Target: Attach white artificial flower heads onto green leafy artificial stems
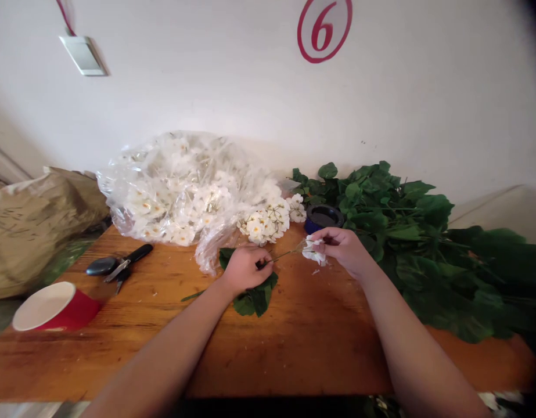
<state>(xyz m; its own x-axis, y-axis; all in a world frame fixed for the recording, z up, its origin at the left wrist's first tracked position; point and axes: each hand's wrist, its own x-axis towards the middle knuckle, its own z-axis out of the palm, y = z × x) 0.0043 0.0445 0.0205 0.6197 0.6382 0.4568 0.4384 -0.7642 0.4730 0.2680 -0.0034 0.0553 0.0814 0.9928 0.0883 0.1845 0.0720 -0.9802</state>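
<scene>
In the head view, your left hand (249,269) is low over the wooden table (320,348), its fingers curled and closed on a thin flower stem (289,253). Beneath that hand lie dark green leaves (263,296), poking out on the far and near sides of it; a short length of green stalk (192,296) shows to the left of your wrist. Exactly how your left fingertips meet the leaves is hidden from you. Your right hand (344,249) pinches a small cluster of white artificial flowers (314,251) between thumb and fingers, so the stem stretches across the gap between your two hands, near the middle of the table.

Just beyond your right hand stands a round dark blue item (324,219) with a black inside; you cannot tell whether it is a tape roll or a dish. A loose white flower bunch (263,225) lies beyond your left hand, against a clear plastic bag (180,186) full of white flowers. To your right spreads a large heap of green foliage (424,226). To your left are a black-handled hand tool (139,253) and, nearer you, a red tub (78,313) with a white interior.
</scene>
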